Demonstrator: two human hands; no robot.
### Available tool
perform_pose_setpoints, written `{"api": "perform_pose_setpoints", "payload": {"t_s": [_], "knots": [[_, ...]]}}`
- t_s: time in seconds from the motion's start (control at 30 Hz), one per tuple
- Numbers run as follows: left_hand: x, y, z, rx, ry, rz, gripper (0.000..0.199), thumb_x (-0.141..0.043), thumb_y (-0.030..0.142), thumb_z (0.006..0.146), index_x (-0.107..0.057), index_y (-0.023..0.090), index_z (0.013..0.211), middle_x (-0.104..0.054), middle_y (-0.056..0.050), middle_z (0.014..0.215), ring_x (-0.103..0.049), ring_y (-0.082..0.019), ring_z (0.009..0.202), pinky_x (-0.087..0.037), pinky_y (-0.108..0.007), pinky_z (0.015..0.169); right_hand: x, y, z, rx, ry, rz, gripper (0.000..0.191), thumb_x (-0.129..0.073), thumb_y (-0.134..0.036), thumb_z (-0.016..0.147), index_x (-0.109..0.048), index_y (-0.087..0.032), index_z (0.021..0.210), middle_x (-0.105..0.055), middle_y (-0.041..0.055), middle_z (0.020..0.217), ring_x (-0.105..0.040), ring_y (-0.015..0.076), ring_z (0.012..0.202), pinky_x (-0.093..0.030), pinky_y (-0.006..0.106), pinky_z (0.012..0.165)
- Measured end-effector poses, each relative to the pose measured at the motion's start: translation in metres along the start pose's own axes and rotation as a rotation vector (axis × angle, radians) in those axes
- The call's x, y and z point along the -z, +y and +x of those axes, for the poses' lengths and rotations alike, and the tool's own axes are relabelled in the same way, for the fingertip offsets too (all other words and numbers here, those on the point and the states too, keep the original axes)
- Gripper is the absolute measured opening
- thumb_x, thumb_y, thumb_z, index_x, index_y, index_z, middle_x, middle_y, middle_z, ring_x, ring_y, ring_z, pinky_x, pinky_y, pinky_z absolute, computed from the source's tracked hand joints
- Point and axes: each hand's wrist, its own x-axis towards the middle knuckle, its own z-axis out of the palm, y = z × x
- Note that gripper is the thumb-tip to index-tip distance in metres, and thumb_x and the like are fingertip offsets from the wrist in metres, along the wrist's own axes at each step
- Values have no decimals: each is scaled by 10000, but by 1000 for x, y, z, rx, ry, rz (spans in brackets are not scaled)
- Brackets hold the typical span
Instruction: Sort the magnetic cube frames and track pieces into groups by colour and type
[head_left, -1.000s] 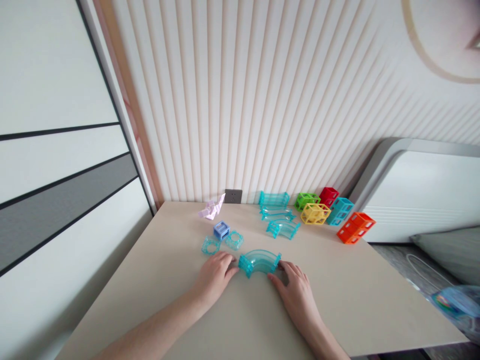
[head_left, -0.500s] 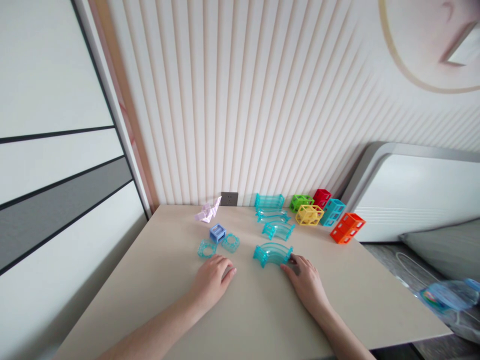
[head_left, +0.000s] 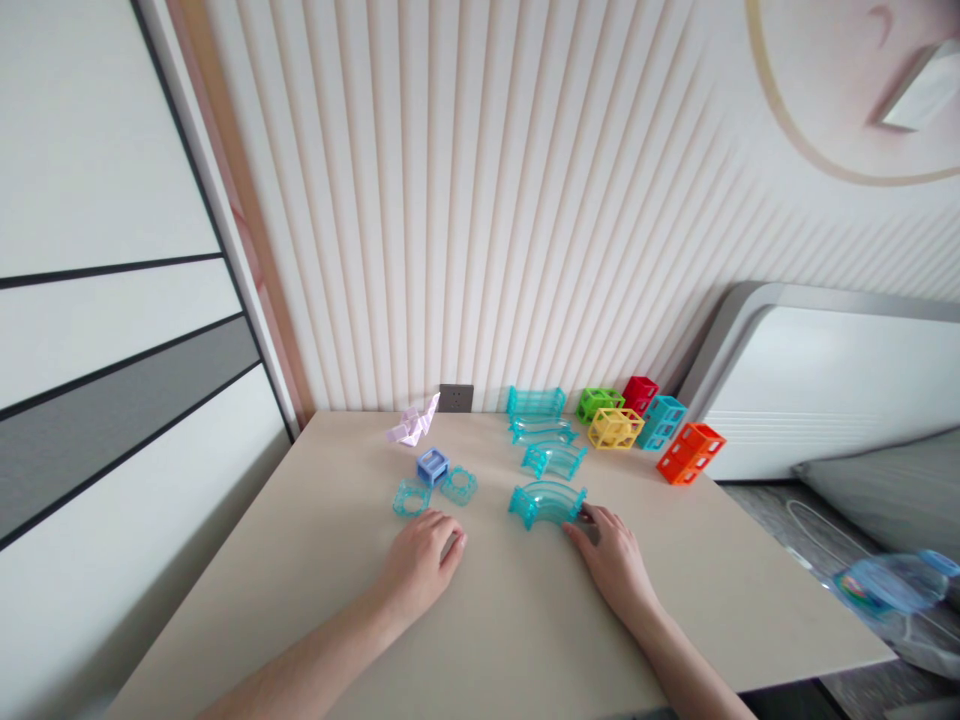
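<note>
My right hand (head_left: 613, 552) rests on the table with its thumb and fingers at the right end of a clear teal curved track piece (head_left: 551, 500), the nearest in a column of teal pieces. Behind it lie a smaller curved track piece (head_left: 556, 460), a wavy track piece (head_left: 543, 430) and a straight track piece (head_left: 537, 402). My left hand (head_left: 424, 550) lies on the table with fingers curled in and nothing visible in them. Just beyond it are two clear teal square pieces with round holes, a left one (head_left: 412, 497) and a right one (head_left: 459, 485), beside a blue cube frame (head_left: 433, 467).
A light purple piece (head_left: 415, 425) stands at the back left. Toward the back right are green (head_left: 598, 402), yellow (head_left: 616, 428), red (head_left: 640, 394), teal (head_left: 663, 422) and orange (head_left: 691, 453) block frames. A plastic bottle (head_left: 892, 583) lies beyond the table's (head_left: 480, 640) right edge.
The near curved track piece has shifted very slightly right and away, with my right hand at its end. My left hand has barely moved. The view has shifted a little.
</note>
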Motion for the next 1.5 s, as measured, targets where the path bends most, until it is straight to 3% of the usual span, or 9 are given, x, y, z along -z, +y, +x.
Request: {"api": "perform_pose_setpoints", "payload": {"t_s": [0.33,0.9,1.27,1.4,1.5], "knots": [[1,1,-1,2,-6,22,164,-529,157,929,-649,211,829,-723,-27,855,-681,-216,870,-499,-313,803,2,12,8,-38,30,9,409,-585,-485,867,-684,-175,1115,-734,136,1097,-670,317,1049,-488,432,947],[4,3,0,11,-38,41,187,-499,159,941,-650,203,839,-729,-46,870,-686,-232,896,-510,-338,821,5,11,10,-46,75,36,426,-553,-488,871,-682,-164,1115,-738,148,1089,-671,329,1041,-497,454,943],[3,2,-1,-26,-2,29,188,-500,165,948,-651,207,844,-716,-42,862,-680,-212,860,-522,-322,796,1,13,11,-91,57,-64,511,-532,-509,882,-638,-147,1227,-692,155,1180,-645,338,1104,-487,467,963],[12,-1,3,-118,80,30,214,-457,159,971,-657,208,915,-712,-56,921,-670,-202,905,-524,-328,852,7,3,-2,-68,189,-105,584,-548,-504,875,-578,-128,1320,-634,193,1283,-617,366,1159,-493,506,965],[26,-8,10,-162,174,94,210,-459,157,968,-663,209,974,-714,-78,1014,-650,-227,1040,-491,-374,974,13,-23,-20,157,349,-88,423,-482,-427,958,-622,-162,1257,-675,176,1205,-638,339,1111,-487,510,970]]}}
